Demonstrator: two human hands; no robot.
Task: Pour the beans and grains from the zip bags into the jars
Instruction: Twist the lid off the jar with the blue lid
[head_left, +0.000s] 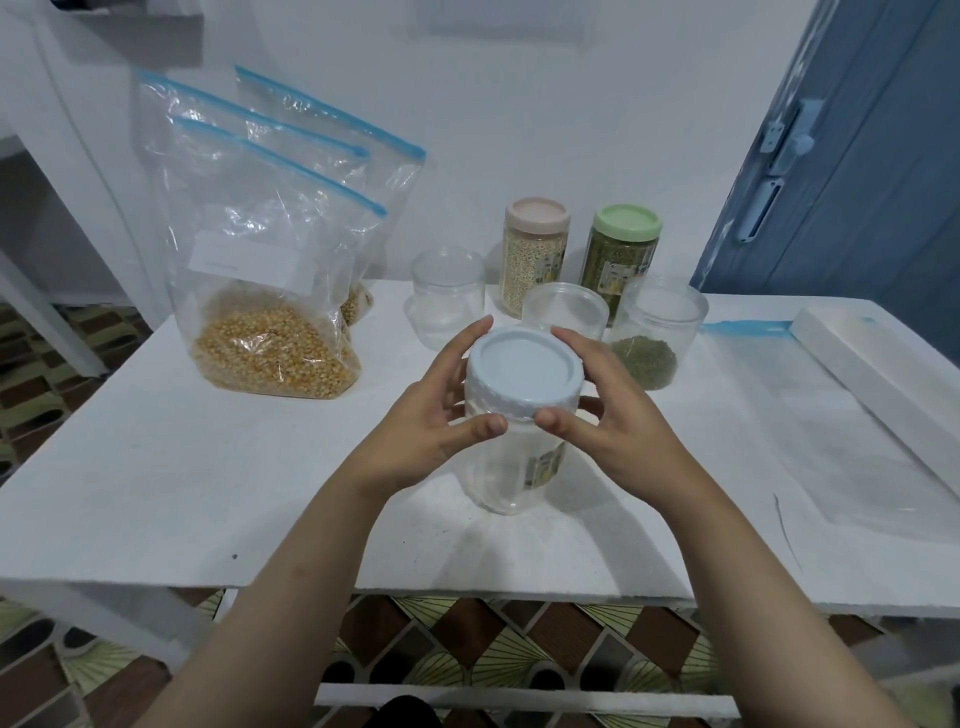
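The empty clear jar (511, 462) is stood on the white table (156, 467), nearest the viewer, and its pale blue lid (521, 370) is being handled from both sides. The left hand (441, 410) is curled round the jar's shoulder and the lid's rim, thumb pressed in front just under the lid. The right hand (597, 410) is curled over the lid's right edge, thumb and fingers closed on the ribbed skirt. Nothing is seen inside the jar, so the lid is judged to be coming off ahead of a pour, though whether it is being loosened or tightened cannot be told.

For the step to be done well, the body should be held still low down by the left hand while the turn is given by the right alone; the jar is light and empty, so it could skid or tip if twisted without that brace.

Just behind, three open jars are seen: one empty (565, 310), one empty to the left (448, 296), one with a shallow layer of green beans (657, 332). Farther back, two filled jars are capped, pink-lidded (536, 254) and green-lidded (621, 257). At far left, a zip bag of yellow corn kernels (270, 291) is stood sealed, with more bags (311, 135) behind it, well apart from the hands.
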